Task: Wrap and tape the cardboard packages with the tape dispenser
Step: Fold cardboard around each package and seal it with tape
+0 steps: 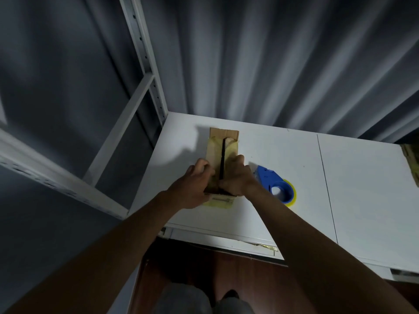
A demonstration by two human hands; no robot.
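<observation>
A narrow cardboard package [217,152] lies on the white table [294,166], its two top flaps nearly meeting along a dark gap. Yellowish tape covers parts of its top and near end. My left hand [192,184] grips the left flap at the near end. My right hand [235,175] grips the right flap with curled fingers, and the two hands squeeze the flaps toward each other. A blue tape dispenser [272,180] with a yellow tape roll lies on the table just right of my right wrist.
A white metal shelf frame [140,64] stands left of the table. Grey curtains hang behind. Another taped cardboard piece [411,159] shows at the table's far right edge. The table's front edge runs over a dark wooden floor.
</observation>
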